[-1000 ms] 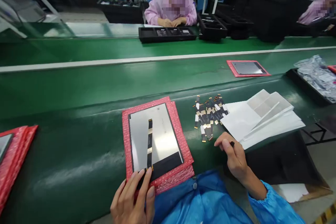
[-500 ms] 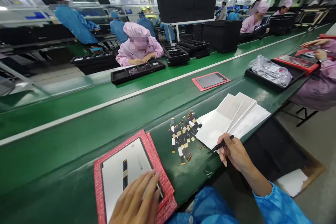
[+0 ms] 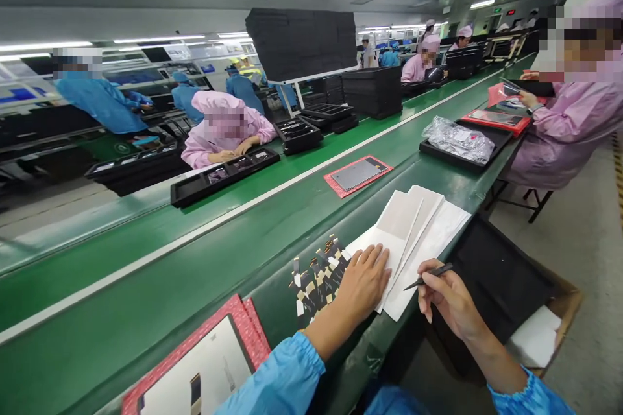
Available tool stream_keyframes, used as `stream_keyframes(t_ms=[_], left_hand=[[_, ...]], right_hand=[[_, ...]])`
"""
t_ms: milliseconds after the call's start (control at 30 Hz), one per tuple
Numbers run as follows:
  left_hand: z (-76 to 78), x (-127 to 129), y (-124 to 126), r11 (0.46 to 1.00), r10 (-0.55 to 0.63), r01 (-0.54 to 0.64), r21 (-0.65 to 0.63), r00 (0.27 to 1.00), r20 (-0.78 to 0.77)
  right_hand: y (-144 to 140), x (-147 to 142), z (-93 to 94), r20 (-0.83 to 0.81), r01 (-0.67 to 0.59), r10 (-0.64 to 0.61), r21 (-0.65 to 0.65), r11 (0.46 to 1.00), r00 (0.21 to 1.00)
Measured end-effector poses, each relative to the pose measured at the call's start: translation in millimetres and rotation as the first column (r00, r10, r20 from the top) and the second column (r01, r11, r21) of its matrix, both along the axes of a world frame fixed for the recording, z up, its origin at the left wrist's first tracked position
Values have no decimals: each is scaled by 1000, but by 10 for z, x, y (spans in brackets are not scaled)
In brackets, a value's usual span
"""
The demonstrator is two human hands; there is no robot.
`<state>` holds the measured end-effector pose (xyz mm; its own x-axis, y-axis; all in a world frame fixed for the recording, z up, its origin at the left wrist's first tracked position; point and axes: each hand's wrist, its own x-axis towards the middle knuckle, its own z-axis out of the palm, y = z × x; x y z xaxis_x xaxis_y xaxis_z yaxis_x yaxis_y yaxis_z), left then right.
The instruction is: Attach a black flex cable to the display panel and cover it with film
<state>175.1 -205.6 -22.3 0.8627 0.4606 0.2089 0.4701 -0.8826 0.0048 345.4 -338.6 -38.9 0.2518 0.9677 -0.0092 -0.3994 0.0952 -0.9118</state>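
Observation:
My left hand (image 3: 366, 279) lies flat on the white paper sheets (image 3: 428, 224), its fingers stretched out. Black tweezers (image 3: 428, 276) are pinched in my right hand (image 3: 446, 295), their tips over the lower edge of the sheets. Left of the paper is a loose pile of small flat flex cables (image 3: 314, 282), black with white and tan patches, partly hidden by my left hand and forearm. At the lower left, a flat display panel (image 3: 217, 356) with a dark strip on it rests on red bubble wrap (image 3: 182, 353); my left sleeve covers part of it.
Another panel (image 3: 357, 173) lies on red wrap farther up the green bench. A black tray (image 3: 428, 157) holds clear plastic bags (image 3: 460, 138). Co-workers in pink sit across the bench and at the right. Below the bench's right edge stands a carton (image 3: 567, 318) with black sheeting.
My left hand has left the display panel and moved right onto the white sheets. My right hand still holds the tweezers. The view has turned to the right and up.

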Motion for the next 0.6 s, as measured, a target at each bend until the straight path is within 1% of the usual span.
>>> stream_keyframes(t_ms=[100, 200, 267, 300, 333, 400, 500, 600], left_hand=[[36, -234, 36, 998, -64, 64, -18, 998, -2], [146, -524, 92, 991, -130, 130, -42, 992, 2], [218, -631, 149, 989, -137, 138, -58, 990, 15], [243, -640, 184, 989, -132, 133, -65, 991, 24], [257, -616, 221, 989, -125, 127, -71, 992, 31], [248, -480, 303, 989, -121, 123, -82, 992, 38], [165, -162, 436, 987, -133, 135, -89, 991, 26], [59, 103, 561, 986, -136, 136, -91, 991, 14]], right_hand=[[10, 181, 1, 78, 8, -9, 18, 1000, 997], [67, 379, 7, 165, 19, -22, 19, 1000, 986], [141, 510, 35, 230, 42, -48, 31, 999, 972], [191, 571, 59, 261, 52, -60, 38, 998, 964], [249, 628, 88, 287, 57, -67, 44, 997, 956], [389, 723, 155, 334, 45, -54, 33, 998, 941], [633, 815, 239, 390, 30, -17, -26, 999, 921], [855, 862, 270, 436, 13, 23, -79, 997, 900]])
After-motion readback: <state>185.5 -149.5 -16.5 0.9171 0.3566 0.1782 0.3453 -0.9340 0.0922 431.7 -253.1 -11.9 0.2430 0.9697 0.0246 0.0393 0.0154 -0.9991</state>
